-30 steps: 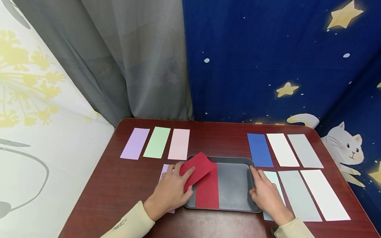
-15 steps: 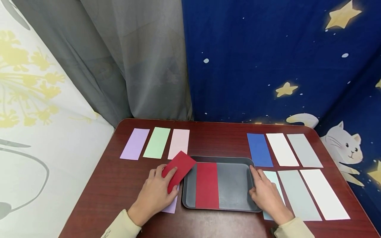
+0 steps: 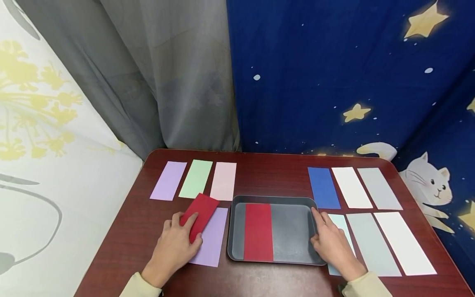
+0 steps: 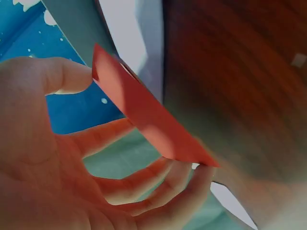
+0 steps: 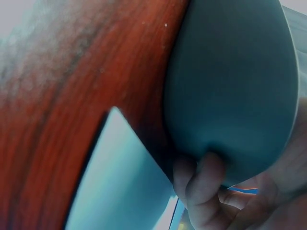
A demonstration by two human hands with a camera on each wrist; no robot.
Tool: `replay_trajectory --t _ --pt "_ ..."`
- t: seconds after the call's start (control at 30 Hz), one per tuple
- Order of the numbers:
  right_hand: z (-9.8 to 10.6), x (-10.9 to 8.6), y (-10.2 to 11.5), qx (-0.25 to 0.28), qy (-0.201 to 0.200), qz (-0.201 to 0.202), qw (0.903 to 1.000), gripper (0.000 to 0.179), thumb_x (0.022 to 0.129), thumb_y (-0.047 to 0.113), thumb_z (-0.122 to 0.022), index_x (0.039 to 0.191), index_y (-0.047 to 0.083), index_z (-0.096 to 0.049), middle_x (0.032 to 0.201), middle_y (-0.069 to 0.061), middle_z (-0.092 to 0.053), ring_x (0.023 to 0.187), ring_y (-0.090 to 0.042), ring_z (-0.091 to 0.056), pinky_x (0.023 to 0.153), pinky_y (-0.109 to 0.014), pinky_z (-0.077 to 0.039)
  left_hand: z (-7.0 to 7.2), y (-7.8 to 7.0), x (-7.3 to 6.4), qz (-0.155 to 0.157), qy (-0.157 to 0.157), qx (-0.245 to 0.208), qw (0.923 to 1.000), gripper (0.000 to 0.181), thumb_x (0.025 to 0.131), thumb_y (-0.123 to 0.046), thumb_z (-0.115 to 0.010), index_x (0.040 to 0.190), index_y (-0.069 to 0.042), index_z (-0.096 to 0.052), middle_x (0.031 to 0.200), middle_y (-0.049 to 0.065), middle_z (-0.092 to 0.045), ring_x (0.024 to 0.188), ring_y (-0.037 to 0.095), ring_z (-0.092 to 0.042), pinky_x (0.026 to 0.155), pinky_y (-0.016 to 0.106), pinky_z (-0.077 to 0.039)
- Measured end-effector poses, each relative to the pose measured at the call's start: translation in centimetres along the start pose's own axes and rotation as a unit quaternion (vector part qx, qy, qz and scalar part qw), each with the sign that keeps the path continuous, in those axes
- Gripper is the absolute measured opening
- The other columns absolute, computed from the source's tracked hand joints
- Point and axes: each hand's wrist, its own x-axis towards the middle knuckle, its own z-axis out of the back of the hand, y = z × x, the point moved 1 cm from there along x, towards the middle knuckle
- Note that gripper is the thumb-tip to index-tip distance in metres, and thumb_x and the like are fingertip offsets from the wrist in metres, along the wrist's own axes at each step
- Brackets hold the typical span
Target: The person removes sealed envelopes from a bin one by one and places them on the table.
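Note:
In the head view my left hand point(image 3: 172, 243) pinches a red paper card point(image 3: 200, 214) between thumb and fingers. The card is raised and tilted over a lilac card point(image 3: 212, 239) on the table, covering part of it. In the left wrist view the red card point(image 4: 144, 112) is seen nearly edge-on, fingers along its edges. My right hand point(image 3: 335, 245) holds the right rim of a dark grey tray point(image 3: 293, 235), its index finger lying along the edge. Curled fingertips touch the tray's outer wall point(image 5: 230, 86) in the right wrist view. Another red card point(image 3: 258, 233) lies flat in the tray, left of its middle.
At the back left lie lilac point(image 3: 168, 180), green point(image 3: 196, 179) and pink point(image 3: 223, 181) cards. Right of the tray are a blue card point(image 3: 324, 188) and several white, grey and pale cards, one partly under my right hand. Curtains hang behind the table point(image 3: 271, 173).
My left hand has moved left with the red card, from over the tray to over the lilac card, uncovering the red card in the tray. The right hand and tray stay put.

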Motion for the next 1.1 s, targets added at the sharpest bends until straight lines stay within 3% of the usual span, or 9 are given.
replay_trajectory --t 0.43,0.93,1.1 --pt "0.0 -0.2 -0.1 -0.005 0.005 -0.009 0.9999 0.084 0.075 -0.011 -0.076 0.155 -0.012 -0.051 0.117 -0.021 -0.062 0.057 -0.013 -0.044 0.050 -0.031 -0.042 -0.2 2.1 -1.1 0.090 0.086 0.017 0.9921 0.059 0.095 -0.029 -0.070 0.147 0.000 -0.065 0.131 0.043 -0.050 0.103 0.058 -0.055 0.062 0.064 -0.061" --pt "-0.1 -0.1 0.0 -0.004 0.003 -0.009 0.9999 0.083 0.075 -0.011 -0.076 0.155 -0.011 -0.051 0.116 -0.020 -0.062 0.054 -0.013 -0.042 0.049 -0.030 -0.041 -0.5 2.1 -0.6 0.118 0.110 0.043 0.9860 0.064 0.094 -0.032 -0.075 0.144 0.005 -0.063 0.118 0.042 -0.051 0.103 0.061 -0.056 0.065 0.069 -0.059" --pt "0.0 0.0 0.0 -0.005 0.004 -0.009 0.9999 0.083 0.076 -0.011 -0.076 0.155 -0.012 -0.051 0.117 -0.021 -0.062 0.054 -0.013 -0.042 0.049 -0.030 -0.040 -0.3 1.7 -0.2 0.110 0.109 0.045 0.9869 0.064 0.093 -0.031 -0.076 0.143 0.007 -0.062 0.121 0.043 -0.051 0.104 0.062 -0.057 0.065 0.069 -0.060"
